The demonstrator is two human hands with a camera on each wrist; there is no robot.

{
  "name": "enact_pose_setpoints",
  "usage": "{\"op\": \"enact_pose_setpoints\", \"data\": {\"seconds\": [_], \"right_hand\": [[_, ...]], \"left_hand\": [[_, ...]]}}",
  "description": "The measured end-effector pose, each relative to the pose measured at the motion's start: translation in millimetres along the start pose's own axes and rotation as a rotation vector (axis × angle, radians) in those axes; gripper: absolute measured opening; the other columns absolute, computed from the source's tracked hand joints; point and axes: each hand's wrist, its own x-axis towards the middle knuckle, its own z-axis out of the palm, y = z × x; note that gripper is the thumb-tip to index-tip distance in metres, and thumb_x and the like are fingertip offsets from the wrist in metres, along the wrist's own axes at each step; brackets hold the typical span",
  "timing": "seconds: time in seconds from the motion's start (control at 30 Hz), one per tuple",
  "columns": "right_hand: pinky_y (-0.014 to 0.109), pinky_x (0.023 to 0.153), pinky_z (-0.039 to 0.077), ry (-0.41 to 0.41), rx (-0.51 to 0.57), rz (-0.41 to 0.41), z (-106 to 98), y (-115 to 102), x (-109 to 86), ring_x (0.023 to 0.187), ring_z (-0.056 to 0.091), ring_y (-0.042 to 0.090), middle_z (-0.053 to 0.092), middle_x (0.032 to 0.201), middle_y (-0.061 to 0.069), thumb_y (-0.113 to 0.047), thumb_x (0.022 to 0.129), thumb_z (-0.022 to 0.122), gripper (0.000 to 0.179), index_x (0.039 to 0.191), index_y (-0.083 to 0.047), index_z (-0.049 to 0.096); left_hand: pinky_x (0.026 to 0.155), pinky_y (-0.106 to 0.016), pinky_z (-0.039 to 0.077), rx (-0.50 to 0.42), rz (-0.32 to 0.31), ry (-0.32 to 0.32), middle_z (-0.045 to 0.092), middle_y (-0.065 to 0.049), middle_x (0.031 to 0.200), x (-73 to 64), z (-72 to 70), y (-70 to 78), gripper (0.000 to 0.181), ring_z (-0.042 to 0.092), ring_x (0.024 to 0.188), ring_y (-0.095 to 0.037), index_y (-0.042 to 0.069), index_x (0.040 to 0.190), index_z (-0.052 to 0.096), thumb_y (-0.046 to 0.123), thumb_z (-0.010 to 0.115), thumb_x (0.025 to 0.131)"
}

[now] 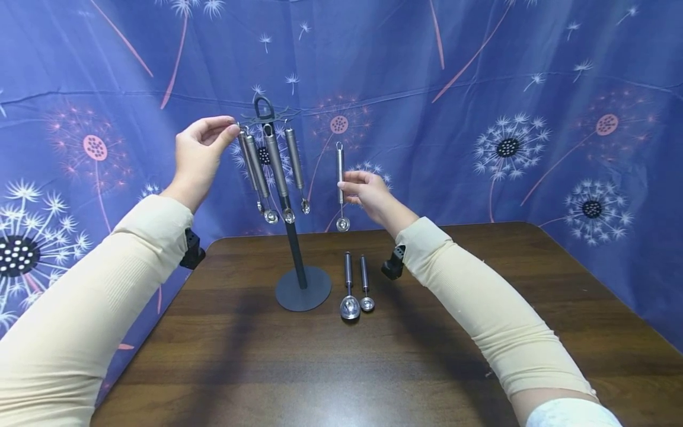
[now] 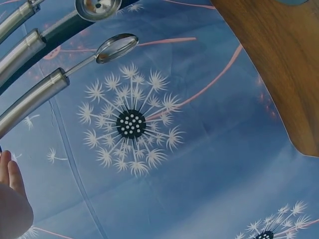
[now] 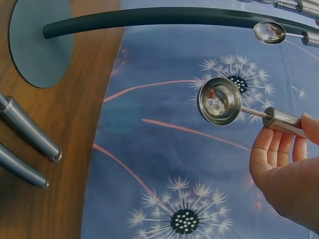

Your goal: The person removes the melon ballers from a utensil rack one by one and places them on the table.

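My right hand [image 1: 368, 193] pinches the handle of a small steel scoop [image 1: 343, 224], held upright with its round bowl down and its loop at the top. In the right wrist view its hollow bowl [image 3: 218, 101] faces the camera. My left hand [image 1: 200, 151] is raised at the left end of a dark utensil rack [image 1: 294, 249], thumb and fingertips pinching a hook arm there. Several steel utensils [image 1: 274, 160] hang from the rack by their handle loops. Only part of the left hand [image 2: 15, 199] shows in the left wrist view.
A large oval-bowled scoop [image 1: 350, 307] and a smaller round-bowled one [image 1: 367, 303] lie side by side on the wooden table [image 1: 256, 367]. The rack's round base [image 1: 315, 296] stands to their left. A blue dandelion-patterned cloth [image 1: 405, 112] hangs behind the table.
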Motion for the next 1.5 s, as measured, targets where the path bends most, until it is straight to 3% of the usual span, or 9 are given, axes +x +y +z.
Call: {"op": "enact_pose_setpoints", "data": {"seconds": [0.13,0.23,0.4,0.57,0.7,1.0,1.2,1.37,1.5], "right_hand": [[0.035,0.099,0.050,-0.002,-0.002,0.006,-3,5,-0.5,0.101,0.059,0.021,0.058,0.104,0.002,-0.004,0.093,0.062,0.043,0.134,0.002,0.050],[0.034,0.099,0.050,0.000,-0.003,0.009,-4,7,-1.4,0.104,0.059,0.021,0.059,0.103,0.001,-0.004,0.093,0.062,0.043,0.134,0.002,0.051],[0.034,0.099,0.050,0.007,0.013,0.016,-5,10,-2.2,0.098,0.060,0.017,0.059,0.106,0.002,-0.003,0.092,0.062,0.043,0.134,0.002,0.051],[0.033,0.097,0.051,0.020,0.012,0.025,-8,16,-0.4,0.095,0.060,0.016,0.058,0.103,0.002,-0.003,0.093,0.062,0.044,0.135,0.002,0.050],[0.032,0.097,0.050,0.029,0.022,0.035,-10,20,1.5,0.093,0.058,0.016,0.057,0.102,0.002,-0.002,0.093,0.061,0.043,0.135,0.003,0.050],[0.034,0.101,0.048,0.028,-0.001,0.063,-16,28,-0.2,0.095,0.056,0.016,0.056,0.110,0.005,-0.003,0.093,0.061,0.045,0.137,0.001,0.049],[0.033,0.101,0.048,0.037,-0.011,0.078,-19,33,0.3,0.092,0.055,0.015,0.055,0.114,0.006,-0.004,0.094,0.060,0.047,0.138,0.001,0.047],[0.034,0.101,0.048,0.040,-0.009,0.081,-21,37,0.3,0.090,0.056,0.015,0.056,0.110,0.005,-0.003,0.094,0.060,0.046,0.138,0.002,0.047],[0.035,0.103,0.047,0.050,0.000,0.090,-24,40,1.4,0.091,0.055,0.016,0.055,0.111,0.005,-0.003,0.094,0.060,0.046,0.137,0.002,0.047]], "left_hand": [[0.096,-0.018,0.048,-0.046,0.002,-0.022,0.068,0.006,0.102,-0.2,0.9,1.0,0.036,0.065,0.098,-0.001,0.005,0.117,0.065,0.015,0.077,0.084],[0.099,-0.018,0.046,-0.073,-0.009,-0.048,0.065,-0.005,0.118,0.2,0.4,1.5,0.045,0.063,0.111,-0.008,0.003,0.125,0.060,0.014,0.076,0.084],[0.106,-0.018,0.040,-0.037,-0.052,-0.114,0.050,-0.013,0.144,2.1,-2.2,2.7,0.060,0.050,0.132,-0.016,0.003,0.140,0.048,0.019,0.073,0.087],[0.112,-0.020,0.035,0.052,-0.078,-0.208,0.043,-0.011,0.150,4.2,-2.8,4.7,0.069,0.041,0.139,-0.017,0.006,0.147,0.039,0.029,0.070,0.090],[0.112,-0.021,0.035,0.097,-0.074,-0.242,0.044,-0.010,0.149,5.1,-0.9,7.1,0.069,0.040,0.140,-0.018,0.006,0.148,0.037,0.030,0.068,0.091],[0.105,-0.017,0.040,0.132,-0.064,-0.233,0.050,-0.012,0.144,4.9,-5.4,6.6,0.061,0.049,0.132,-0.013,0.004,0.143,0.045,0.029,0.067,0.092],[0.107,-0.019,0.039,0.185,-0.052,-0.223,0.051,-0.013,0.143,5.1,-8.0,5.1,0.056,0.053,0.127,-0.009,0.004,0.141,0.049,0.032,0.063,0.095],[0.107,-0.023,0.041,0.186,-0.026,-0.195,0.066,0.003,0.124,5.7,-10.0,2.4,0.050,0.058,0.113,0.000,0.004,0.136,0.055,0.031,0.064,0.094],[0.100,-0.018,0.044,0.138,-0.014,-0.187,0.068,0.017,0.103,6.4,-10.3,1.4,0.046,0.060,0.103,0.003,0.002,0.132,0.058,0.027,0.065,0.094]]}}
